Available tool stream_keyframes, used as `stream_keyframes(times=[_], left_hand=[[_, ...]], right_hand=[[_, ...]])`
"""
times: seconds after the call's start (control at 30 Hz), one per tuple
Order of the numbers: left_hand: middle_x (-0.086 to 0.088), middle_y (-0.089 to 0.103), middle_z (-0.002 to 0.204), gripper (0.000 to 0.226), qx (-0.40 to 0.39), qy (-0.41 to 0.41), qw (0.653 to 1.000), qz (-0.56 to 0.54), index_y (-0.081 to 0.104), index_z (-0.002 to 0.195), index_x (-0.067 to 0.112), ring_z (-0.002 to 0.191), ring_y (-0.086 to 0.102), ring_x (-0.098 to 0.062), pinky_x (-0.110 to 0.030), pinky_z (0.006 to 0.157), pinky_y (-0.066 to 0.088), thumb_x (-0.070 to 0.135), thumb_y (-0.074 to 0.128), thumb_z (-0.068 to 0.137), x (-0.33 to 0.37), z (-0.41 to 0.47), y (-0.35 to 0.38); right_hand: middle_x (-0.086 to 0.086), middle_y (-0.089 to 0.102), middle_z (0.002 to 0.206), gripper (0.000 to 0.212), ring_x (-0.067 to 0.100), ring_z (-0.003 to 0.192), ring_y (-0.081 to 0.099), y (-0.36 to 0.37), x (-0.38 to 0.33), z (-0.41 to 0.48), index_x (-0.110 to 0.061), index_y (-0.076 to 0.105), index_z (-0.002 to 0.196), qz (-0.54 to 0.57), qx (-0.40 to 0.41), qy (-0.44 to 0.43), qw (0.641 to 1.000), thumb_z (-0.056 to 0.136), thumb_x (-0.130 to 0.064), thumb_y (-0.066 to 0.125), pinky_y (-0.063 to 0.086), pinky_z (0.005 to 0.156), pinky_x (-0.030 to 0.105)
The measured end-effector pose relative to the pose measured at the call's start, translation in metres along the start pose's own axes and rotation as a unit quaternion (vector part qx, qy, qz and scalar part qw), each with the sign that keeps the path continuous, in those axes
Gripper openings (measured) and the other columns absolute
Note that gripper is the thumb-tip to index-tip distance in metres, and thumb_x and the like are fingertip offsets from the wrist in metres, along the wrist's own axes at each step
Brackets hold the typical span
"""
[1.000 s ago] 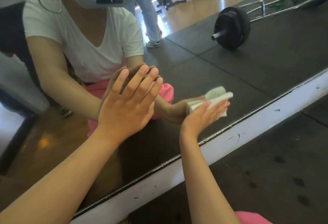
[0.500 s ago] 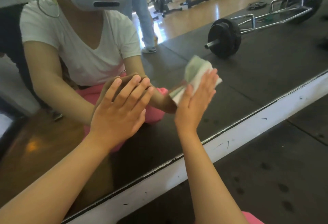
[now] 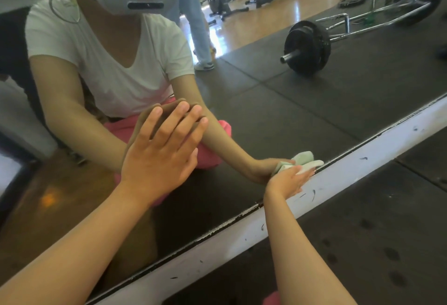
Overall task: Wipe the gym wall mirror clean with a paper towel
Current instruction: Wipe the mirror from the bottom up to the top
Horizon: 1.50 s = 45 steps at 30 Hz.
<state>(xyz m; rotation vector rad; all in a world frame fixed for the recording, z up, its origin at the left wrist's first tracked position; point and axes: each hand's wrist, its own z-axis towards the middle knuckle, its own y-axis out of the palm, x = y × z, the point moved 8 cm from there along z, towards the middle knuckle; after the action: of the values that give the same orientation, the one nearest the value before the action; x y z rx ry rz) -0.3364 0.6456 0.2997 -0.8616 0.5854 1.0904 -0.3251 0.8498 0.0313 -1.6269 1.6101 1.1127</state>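
Two hands touched wall mirror (image 3: pixel 266 111): left hand (image 3: pixel 159 159) flat, unclenched; right hand (image 3: pixel 286 179) pressed paper towel (image 3: pixel 310 165) flat-fingered by white baseboard (image 3: pixel 362 167). Barbell (image 3: pixel 307 47) reflected; black rubber flooring (image 3: pixel 387 232).

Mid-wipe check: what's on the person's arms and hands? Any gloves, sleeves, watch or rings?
Nothing is worn on them. The left hand and right hand have no gloves, and no rings, watch or wristband show. Both forearms are uncovered down to the frame's edge. The reflection in the mirror shows short white T-shirt sleeves that end above the elbows.
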Motion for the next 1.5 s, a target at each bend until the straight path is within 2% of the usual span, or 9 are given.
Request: stream_keyframes(times=[0.1, 0.23, 0.47, 0.6, 0.77, 0.97, 1.23, 1.33, 1.5], left_hand=[[-0.011, 0.034, 0.153, 0.055, -0.002, 0.000, 1.000, 0.004, 0.051, 0.144, 0.008, 0.141, 0.032, -0.028, -0.046, 0.121, 0.011, 0.023, 0.053, 0.091, 0.000, 0.000, -0.001], [-0.012, 0.035, 0.153, 0.056, 0.001, 0.002, 1.000, 0.001, 0.052, 0.143, 0.008, 0.141, 0.032, -0.028, -0.046, 0.121, 0.012, 0.024, 0.053, 0.090, 0.000, 0.002, -0.002], [-0.011, 0.044, 0.150, 0.055, -0.044, -0.022, 0.997, -0.061, 0.056, 0.139, 0.010, 0.139, 0.036, -0.026, -0.042, 0.121, 0.011, 0.028, 0.053, 0.087, -0.005, 0.005, -0.005], [-0.012, 0.057, 0.140, 0.044, -0.006, -0.023, 0.996, -0.083, 0.060, 0.129, 0.012, 0.133, 0.042, -0.026, -0.041, 0.113, 0.020, 0.026, 0.048, 0.090, -0.021, 0.042, -0.033], [-0.015, 0.049, 0.146, 0.050, 0.033, -0.086, 0.994, -0.063, 0.050, 0.132, 0.010, 0.139, 0.033, -0.029, -0.043, 0.117, 0.016, 0.023, 0.055, 0.084, -0.075, 0.118, -0.049], [-0.015, 0.048, 0.148, 0.051, 0.019, -0.018, 0.999, -0.042, 0.053, 0.135, 0.006, 0.141, 0.037, -0.031, -0.047, 0.119, 0.021, 0.023, 0.051, 0.086, -0.066, 0.157, -0.032], [-0.013, 0.046, 0.150, 0.050, 0.046, -0.026, 0.998, -0.025, 0.055, 0.136, 0.006, 0.143, 0.035, -0.030, -0.047, 0.121, 0.021, 0.021, 0.051, 0.089, -0.060, 0.159, -0.025], [-0.013, 0.046, 0.151, 0.048, 0.044, -0.031, 0.998, -0.025, 0.055, 0.136, 0.006, 0.143, 0.036, -0.029, -0.047, 0.120, 0.022, 0.023, 0.049, 0.091, -0.059, 0.159, -0.024], [-0.012, 0.038, 0.151, 0.049, 0.052, -0.036, 0.998, -0.015, 0.054, 0.136, 0.007, 0.143, 0.033, -0.029, -0.047, 0.119, 0.018, 0.024, 0.050, 0.089, -0.058, 0.159, -0.022]], right_hand=[[0.003, 0.005, 0.168, 0.053, 0.020, 0.154, 0.002, 0.010, -0.037, -0.007, -0.018, 0.006, 0.160, 0.032, -0.012, -0.035, 0.999, 0.110, -0.026, 0.023, 0.001, 0.123, 0.036], [0.003, -0.002, 0.168, 0.056, 0.016, 0.154, -0.005, 0.024, -0.113, -0.052, -0.017, 0.005, 0.159, 0.047, -0.065, -0.201, 0.976, 0.109, -0.024, 0.028, -0.007, 0.123, 0.034], [0.017, 0.008, 0.166, 0.062, 0.027, 0.153, 0.002, 0.060, -0.246, -0.167, -0.009, 0.019, 0.157, 0.003, -0.122, -0.501, 0.857, 0.102, -0.036, 0.030, -0.002, 0.123, 0.041], [0.019, 0.013, 0.165, 0.063, 0.029, 0.153, 0.007, 0.068, -0.284, -0.187, -0.008, 0.023, 0.156, -0.020, -0.120, -0.583, 0.803, 0.101, -0.036, 0.030, 0.002, 0.123, 0.046], [0.021, 0.022, 0.162, 0.061, 0.027, 0.150, 0.012, 0.065, -0.289, -0.176, -0.005, 0.026, 0.154, -0.031, -0.085, -0.612, 0.785, 0.101, -0.032, 0.034, 0.002, 0.122, 0.038], [0.016, 0.021, 0.163, 0.063, 0.023, 0.151, 0.010, 0.065, -0.297, -0.157, -0.008, 0.022, 0.156, -0.046, -0.067, -0.611, 0.787, 0.101, -0.036, 0.034, 0.003, 0.123, 0.038], [0.010, 0.018, 0.165, 0.066, 0.022, 0.153, 0.009, 0.055, -0.318, -0.088, -0.012, 0.020, 0.157, -0.072, -0.073, -0.608, 0.787, 0.098, -0.039, 0.033, 0.004, 0.125, 0.039], [0.012, 0.017, 0.165, 0.073, 0.023, 0.153, 0.008, 0.050, -0.327, -0.055, -0.009, 0.021, 0.157, -0.078, -0.076, -0.571, 0.814, 0.094, -0.043, 0.031, 0.000, 0.123, 0.033], [0.008, 0.007, 0.167, 0.072, 0.021, 0.154, 0.000, 0.033, -0.328, 0.034, -0.013, 0.010, 0.159, -0.061, -0.065, -0.447, 0.890, 0.094, -0.037, 0.027, 0.002, 0.125, 0.041]])
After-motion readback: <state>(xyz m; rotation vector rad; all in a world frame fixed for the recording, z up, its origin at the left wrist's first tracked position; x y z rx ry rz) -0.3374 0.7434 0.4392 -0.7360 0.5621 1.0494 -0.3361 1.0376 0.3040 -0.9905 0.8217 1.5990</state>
